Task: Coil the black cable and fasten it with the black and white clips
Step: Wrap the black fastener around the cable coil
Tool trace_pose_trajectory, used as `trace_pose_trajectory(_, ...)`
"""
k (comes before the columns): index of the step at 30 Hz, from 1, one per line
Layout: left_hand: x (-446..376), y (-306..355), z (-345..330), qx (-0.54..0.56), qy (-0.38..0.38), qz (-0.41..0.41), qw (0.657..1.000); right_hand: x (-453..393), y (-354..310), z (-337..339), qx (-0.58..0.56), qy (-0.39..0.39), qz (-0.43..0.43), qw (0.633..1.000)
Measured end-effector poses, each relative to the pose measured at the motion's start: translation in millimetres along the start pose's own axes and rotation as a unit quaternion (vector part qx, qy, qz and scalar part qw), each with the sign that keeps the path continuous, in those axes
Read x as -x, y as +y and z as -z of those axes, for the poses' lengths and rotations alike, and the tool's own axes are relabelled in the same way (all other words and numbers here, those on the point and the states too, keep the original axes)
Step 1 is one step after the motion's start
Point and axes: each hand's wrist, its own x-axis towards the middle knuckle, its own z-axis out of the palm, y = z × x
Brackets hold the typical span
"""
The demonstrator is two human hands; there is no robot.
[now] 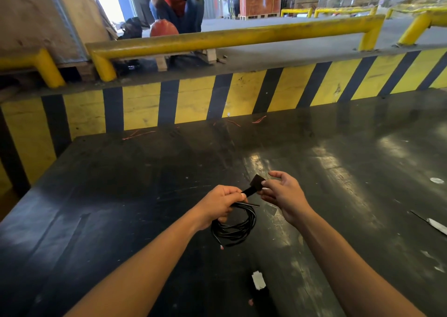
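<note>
My left hand [219, 204] is closed around the top of a coiled black cable [235, 228], whose loops hang below my fist above the dark table [121, 196]. A loose cable end with a small pink tip [221, 247] dangles at the bottom. A black strap-like clip [254, 185] runs from my left fist up to my right hand [281, 194], which pinches its wide end between thumb and fingers. A white clip [258, 280] lies on the table close to me, between my forearms.
A yellow and black striped wall [217, 96] rises behind the table, topped by yellow rails [229, 37]. A person in red crouches beyond it beside an orange helmet [164, 28]. Thin red wire scraps [139, 134] lie at the table's far edge. White scraps [436, 226] lie at right.
</note>
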Motion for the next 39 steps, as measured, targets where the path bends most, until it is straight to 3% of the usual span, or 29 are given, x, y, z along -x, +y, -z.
trace_pose_trajectory(7, 3.7, 1.2, -0.7, -0.005, -0.009, 0.002, 1.0, 3.0, -8.3, 1.3, 0.084, -0.031, 0.035, 0.995)
trace_pose_trajectory(12, 5.8, 4.0, 1.1, -0.013, -0.01, 0.004, 1.0, 2.0, -13.1, -1.0, 0.026, -0.014, 0.015, 0.999)
trace_pose_trajectory(20, 5.3, 1.9, 1.9, -0.005, 0.015, 0.005, 1.0, 0.9, -13.9, 1.9, 0.022, -0.098, 0.045, 0.994)
trace_pose_trajectory(23, 6.4, 2.6, 0.7, -0.001, 0.027, -0.018, 0.999, -4.1, -13.8, 6.5, 0.111, -0.067, 0.092, 0.987)
trace_pose_trajectory(27, 6.8, 6.2, 0.4, 0.027, 0.054, -0.063, 0.996, -6.4, -9.0, 5.7, 0.302, -0.009, 0.154, 0.941)
trace_pose_trajectory(29, 6.8, 10.0, 0.1, 0.041, 0.062, -0.076, 0.994, -3.4, -6.5, -0.9, 0.299, -0.062, 0.147, 0.941)
trace_pose_trajectory(32, 6.5, 12.4, 0.6, 0.053, 0.076, -0.075, 0.993, 2.0, -9.1, -8.1, 0.208, -0.161, 0.087, 0.961)
trace_pose_trajectory(39, 5.6, 7.9, 1.4, 0.047, 0.049, -0.053, 0.996, 3.6, -16.0, -7.0, 0.154, -0.215, 0.047, 0.963)
